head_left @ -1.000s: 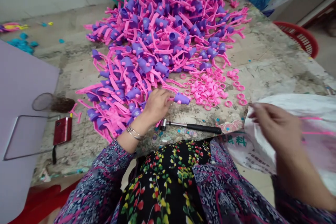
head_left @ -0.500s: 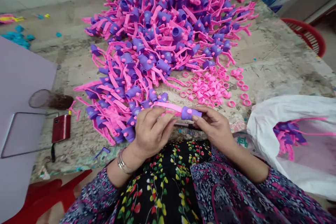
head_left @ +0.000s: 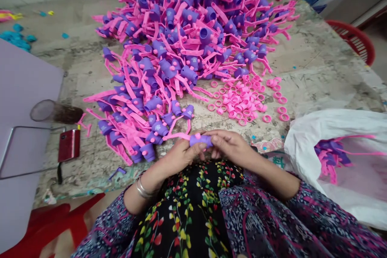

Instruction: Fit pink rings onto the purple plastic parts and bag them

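Observation:
In front of my lap, both my hands are closed on one small plastic part (head_left: 200, 141), a purple tube with pink forked legs pointing left. My left hand (head_left: 179, 155) grips the purple body with the thumb along its near side. At the tube's right end, my right hand (head_left: 232, 146) pinches with thumb and fingers; whether a ring is there I cannot make out. Beyond my right hand lies a heap of pink rings (head_left: 243, 100). A big pile of like purple and pink parts (head_left: 169, 68) spreads past my left hand.
On the right, an open white bag (head_left: 302, 129) holds several such parts. To the left are a tipped-looking glass (head_left: 45, 111), a dark red phone-like object (head_left: 69, 145) and a lilac panel (head_left: 24, 88). A red basket (head_left: 353, 40) stands beyond the table's right edge.
The part has come nearer my body and left. My left hand has shifted from its pink legs to the purple body; my right hand has moved left to its end. The dark rod below is no longer visible.

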`<state>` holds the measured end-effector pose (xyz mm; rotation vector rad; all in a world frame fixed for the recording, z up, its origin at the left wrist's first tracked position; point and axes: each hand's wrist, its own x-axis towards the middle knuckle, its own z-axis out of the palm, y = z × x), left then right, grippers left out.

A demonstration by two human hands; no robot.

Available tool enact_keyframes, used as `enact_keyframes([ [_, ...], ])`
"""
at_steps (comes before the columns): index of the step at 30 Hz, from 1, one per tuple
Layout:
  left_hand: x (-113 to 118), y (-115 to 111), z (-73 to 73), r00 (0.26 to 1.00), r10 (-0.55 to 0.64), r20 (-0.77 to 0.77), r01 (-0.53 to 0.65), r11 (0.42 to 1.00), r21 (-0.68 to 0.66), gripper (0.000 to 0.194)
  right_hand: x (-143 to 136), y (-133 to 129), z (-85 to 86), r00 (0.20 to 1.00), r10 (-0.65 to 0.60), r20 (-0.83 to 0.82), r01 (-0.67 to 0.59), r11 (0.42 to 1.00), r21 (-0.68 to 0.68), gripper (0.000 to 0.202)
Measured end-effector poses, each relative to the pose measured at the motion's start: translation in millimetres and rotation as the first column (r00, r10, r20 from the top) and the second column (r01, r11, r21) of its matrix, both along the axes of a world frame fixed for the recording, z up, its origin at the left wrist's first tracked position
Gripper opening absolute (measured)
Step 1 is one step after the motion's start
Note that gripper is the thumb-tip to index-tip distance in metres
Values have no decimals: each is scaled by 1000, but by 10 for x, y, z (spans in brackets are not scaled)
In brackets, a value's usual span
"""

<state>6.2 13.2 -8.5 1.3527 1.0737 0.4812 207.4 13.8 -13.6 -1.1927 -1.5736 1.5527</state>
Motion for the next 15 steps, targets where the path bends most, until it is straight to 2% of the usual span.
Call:
enact_keyframes([
  [1,-4,12,-16,1000,20,21,-19,999,-45,44,70,89,-43,989,-3,145,-16,992,129,36],
  [2,-8,25,-33,999,42,23,-40,997,-73,48,140,186,-85,941,-99,324,-2,955,297,34],
  [3,-10,37,-47,998,62,14,-60,994,-88,51,203,285,-123,841,-193,506,-53,901,431,33],
  [4,-11,49,-57,997,78,5,-77,992,-101,53,255,382,-156,705,-282,651,-134,848,512,33],
  [6,-7,71,-64,995,96,8,-94,986,-139,54,319,550,-203,470,-363,805,-304,790,533,34],
  [7,-3,81,-62,994,109,23,-104,981,-164,54,332,614,-218,401,-366,840,-364,778,513,34],
  [8,3,90,-59,991,128,43,-118,975,-189,53,337,663,-228,364,-356,861,-409,769,491,33],
  [10,14,106,-55,981,176,87,-151,960,-238,51,333,712,-242,355,-328,875,-449,761,468,30],
  [11,19,113,-54,973,203,108,-169,951,-259,50,329,715,-245,379,-321,868,-449,757,475,29],
  [12,24,121,-55,965,230,127,-189,943,-274,49,326,703,-244,437,-311,844,-427,754,499,29],
  [15,50,144,-50,931,325,164,-273,922,-276,37,307,601,-201,743,-234,628,-254,769,587,29],
])
